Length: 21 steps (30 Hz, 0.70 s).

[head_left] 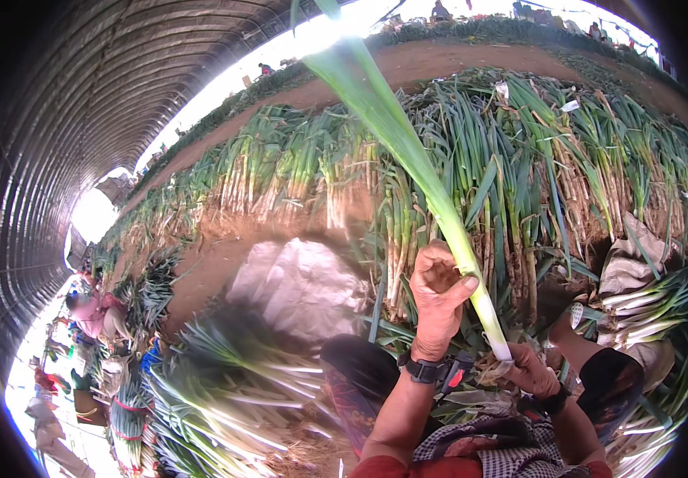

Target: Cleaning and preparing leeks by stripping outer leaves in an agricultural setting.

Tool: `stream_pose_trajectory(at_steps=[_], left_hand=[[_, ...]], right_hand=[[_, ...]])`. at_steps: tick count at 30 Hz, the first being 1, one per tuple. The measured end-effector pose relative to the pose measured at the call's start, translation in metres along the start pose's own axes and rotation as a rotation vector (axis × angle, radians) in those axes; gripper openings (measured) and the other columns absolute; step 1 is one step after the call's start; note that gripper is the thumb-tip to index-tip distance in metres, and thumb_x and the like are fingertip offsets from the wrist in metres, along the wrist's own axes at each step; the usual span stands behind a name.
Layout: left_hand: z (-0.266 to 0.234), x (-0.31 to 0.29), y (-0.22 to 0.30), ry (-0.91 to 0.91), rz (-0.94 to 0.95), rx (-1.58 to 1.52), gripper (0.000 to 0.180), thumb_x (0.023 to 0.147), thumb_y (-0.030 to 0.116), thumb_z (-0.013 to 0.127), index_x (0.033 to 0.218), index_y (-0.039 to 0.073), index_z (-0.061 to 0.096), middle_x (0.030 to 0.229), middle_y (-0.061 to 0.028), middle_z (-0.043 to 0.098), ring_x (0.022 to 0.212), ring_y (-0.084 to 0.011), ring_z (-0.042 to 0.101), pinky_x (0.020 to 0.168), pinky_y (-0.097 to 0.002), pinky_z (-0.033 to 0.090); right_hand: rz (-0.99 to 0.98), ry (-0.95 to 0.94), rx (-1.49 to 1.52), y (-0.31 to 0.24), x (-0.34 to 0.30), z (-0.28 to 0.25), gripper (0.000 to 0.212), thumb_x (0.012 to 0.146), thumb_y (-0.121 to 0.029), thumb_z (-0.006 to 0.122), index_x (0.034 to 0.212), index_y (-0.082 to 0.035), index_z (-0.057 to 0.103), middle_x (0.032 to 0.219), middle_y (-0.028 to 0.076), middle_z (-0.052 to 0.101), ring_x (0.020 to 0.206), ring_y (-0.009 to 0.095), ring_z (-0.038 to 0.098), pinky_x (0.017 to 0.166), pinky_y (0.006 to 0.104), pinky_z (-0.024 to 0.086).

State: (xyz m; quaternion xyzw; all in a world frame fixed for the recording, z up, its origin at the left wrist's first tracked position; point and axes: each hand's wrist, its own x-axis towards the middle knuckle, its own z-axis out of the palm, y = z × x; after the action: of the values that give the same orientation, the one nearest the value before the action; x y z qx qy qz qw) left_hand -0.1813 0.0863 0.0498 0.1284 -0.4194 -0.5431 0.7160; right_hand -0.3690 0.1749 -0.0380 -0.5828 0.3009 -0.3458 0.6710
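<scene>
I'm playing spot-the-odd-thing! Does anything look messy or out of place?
The crumpled white sheet on the soil looks a bit odd, bunched up near leeks standing in rows. I see nothing clearly spilled, and the held leek shows no clear damage.

Whitish sack [300, 287] on brown soil [188, 291], ribbed roof [65, 119] at left

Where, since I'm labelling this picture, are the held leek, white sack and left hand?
Held leek [441, 205], head view: its light green upper shaft.
White sack [300, 288], head view: its crumpled middle.
Left hand [437, 306], head view: near the thumb's base.
</scene>
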Motion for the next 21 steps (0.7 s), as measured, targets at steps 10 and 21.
stream_pose_trajectory(at_steps=[10, 21], left_hand=[[0.017, -0.005, 0.007, 0.176, 0.179, 0.296, 0.03, 0.078, -0.007, 0.071, 0.099, 0.004, 0.053, 0.091, -0.0018, 0.057, 0.082, -0.009, 0.056, 0.074, -0.0237, 0.047], [-0.008, -0.013, -0.002, 0.05, 0.249, 0.756, 0.017, 0.083, -0.003, 0.069, 0.089, 0.002, 0.054, 0.088, -0.0001, 0.057, 0.074, -0.0052, 0.054, 0.068, -0.02, 0.046]], right_hand=[[-0.195, 0.256, -0.404, -0.014, 0.014, 0.022, 0.033, 0.079, -0.003, 0.065, 0.11, 0.0, 0.054, 0.082, 0.009, 0.062, 0.074, 0.015, 0.06, 0.068, 0.029, 0.048], [-0.17, 0.507, -0.726, -0.001, 0.012, 0.027, 0.031, 0.073, 0.004, 0.063, 0.101, 0.001, 0.049, 0.077, 0.017, 0.061, 0.068, 0.029, 0.064, 0.063, 0.0328, 0.048]])
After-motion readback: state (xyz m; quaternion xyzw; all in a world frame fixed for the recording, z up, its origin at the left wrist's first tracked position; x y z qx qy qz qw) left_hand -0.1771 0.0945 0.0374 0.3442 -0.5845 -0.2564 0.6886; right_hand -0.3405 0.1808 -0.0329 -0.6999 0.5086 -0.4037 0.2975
